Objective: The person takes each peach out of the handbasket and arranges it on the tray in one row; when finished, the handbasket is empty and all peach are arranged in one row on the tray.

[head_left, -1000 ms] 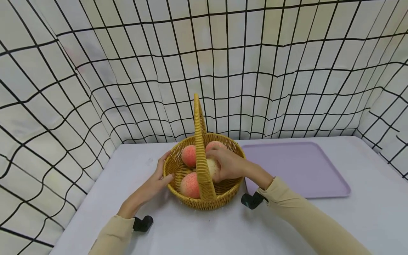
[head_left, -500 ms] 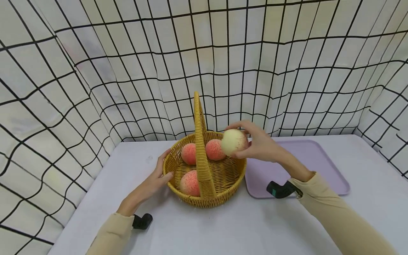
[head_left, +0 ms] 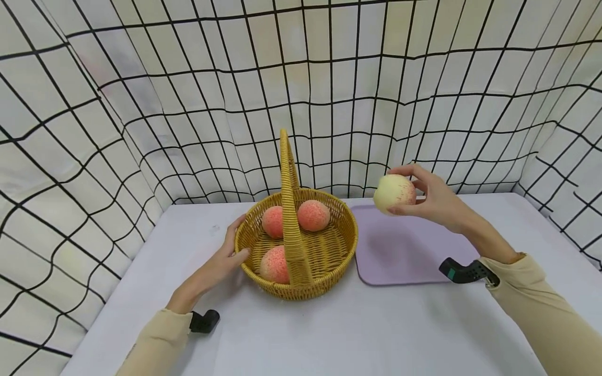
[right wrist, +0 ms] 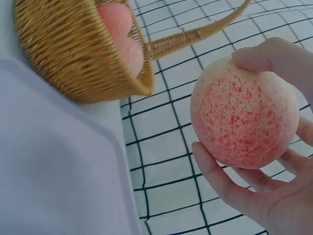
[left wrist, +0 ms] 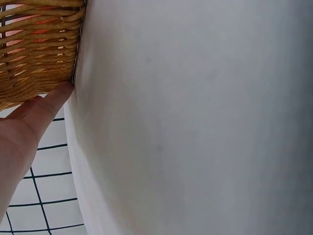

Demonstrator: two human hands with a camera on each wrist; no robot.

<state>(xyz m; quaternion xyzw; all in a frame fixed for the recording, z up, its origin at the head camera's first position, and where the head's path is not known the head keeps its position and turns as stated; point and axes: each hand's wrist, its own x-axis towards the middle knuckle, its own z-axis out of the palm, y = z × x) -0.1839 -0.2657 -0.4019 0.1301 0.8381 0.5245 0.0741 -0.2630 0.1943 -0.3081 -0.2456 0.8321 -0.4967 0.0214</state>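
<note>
So, head view first: the right hand (head_left: 435, 201) has the held peach (head_left: 394, 194) pinched at the ends of its fingers and thumb, and the peach sits on the left-facing side of that hand. It's up off the counter (head_left: 282, 344), and from this angle it overlaps the back left part of the purple tray (head_left: 383, 274); how big the gap is underneath, I can't tell. It's roundish, so no real long axis to worry about. Right hand's obviously the near one; the left hand (head_left: 228, 258) is way over on the far side of the basket (head_left: 348, 256), thumb over the rim and fingers down the outer wall. In the basket: three other peaches (head_left: 313, 215), two toward the back, one at the front left, with the handle (head_left: 289, 219) arching over the middle. Basket and tray are right next to each other.

Left wrist view: a fingertip is right down where the basket's base meets the counter. A bit of pinkish red shows through the weave, not much else.

Right wrist view: thumb on one side of the held peach, fingers on the other, hand spread fairly wide around it. Speckled red side faces this camera. Tray's off to the side of the peach, basket beyond, with two pink peaches visible inside it.
</note>
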